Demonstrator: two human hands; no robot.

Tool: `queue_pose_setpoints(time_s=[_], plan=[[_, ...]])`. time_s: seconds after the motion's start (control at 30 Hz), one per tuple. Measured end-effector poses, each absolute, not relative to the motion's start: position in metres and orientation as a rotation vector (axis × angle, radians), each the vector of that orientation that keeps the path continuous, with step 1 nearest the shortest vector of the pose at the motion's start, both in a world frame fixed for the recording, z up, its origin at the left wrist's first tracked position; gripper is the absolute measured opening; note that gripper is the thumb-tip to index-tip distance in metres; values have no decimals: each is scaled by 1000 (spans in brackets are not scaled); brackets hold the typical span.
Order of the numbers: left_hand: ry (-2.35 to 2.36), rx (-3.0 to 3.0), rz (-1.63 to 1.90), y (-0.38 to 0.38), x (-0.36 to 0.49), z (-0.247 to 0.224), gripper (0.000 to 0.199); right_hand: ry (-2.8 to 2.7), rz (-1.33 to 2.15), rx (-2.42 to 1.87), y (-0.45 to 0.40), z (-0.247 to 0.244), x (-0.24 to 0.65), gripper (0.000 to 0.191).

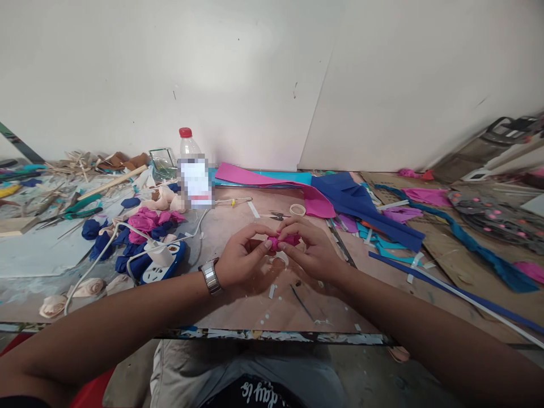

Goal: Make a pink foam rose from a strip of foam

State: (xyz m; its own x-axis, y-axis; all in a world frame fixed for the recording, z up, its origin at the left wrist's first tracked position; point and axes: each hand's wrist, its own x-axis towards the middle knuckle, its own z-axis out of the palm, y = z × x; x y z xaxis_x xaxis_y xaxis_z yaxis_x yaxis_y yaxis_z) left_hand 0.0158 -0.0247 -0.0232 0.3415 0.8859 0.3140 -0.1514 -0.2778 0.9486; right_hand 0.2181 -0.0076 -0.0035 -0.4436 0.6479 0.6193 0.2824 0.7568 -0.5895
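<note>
A small crumpled piece of pink paper (pixel 274 243) is pinched between my two hands above the middle of the worktable. My left hand (pixel 244 252), with a metal watch on its wrist, grips it from the left with thumb and fingers. From the right, my right hand (pixel 312 249) closes its fingertips on the same piece. A roll of tape (pixel 297 209) lies just beyond my hands, beside a long pink strip (pixel 318 204). Dark blue paper (pixel 352 198) is spread to the right of that strip.
Pink and blue crumpled paper (pixel 144 221) surrounds a power strip (pixel 164 266) with a white cable at left. A red-capped bottle (pixel 190 146) stands behind. Green-handled pliers (pixel 83 208) lie farther left. Cardboard (pixel 442 249) and a blue twisted strip (pixel 463 238) are at right.
</note>
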Motion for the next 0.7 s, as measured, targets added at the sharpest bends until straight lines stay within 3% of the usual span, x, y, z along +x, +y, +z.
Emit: queue_pose_setpoints(time_s=[0.7], plan=[[729,1559,1186,-21,17,-35,29,-2052,562,-761,-7,-5,215,8]])
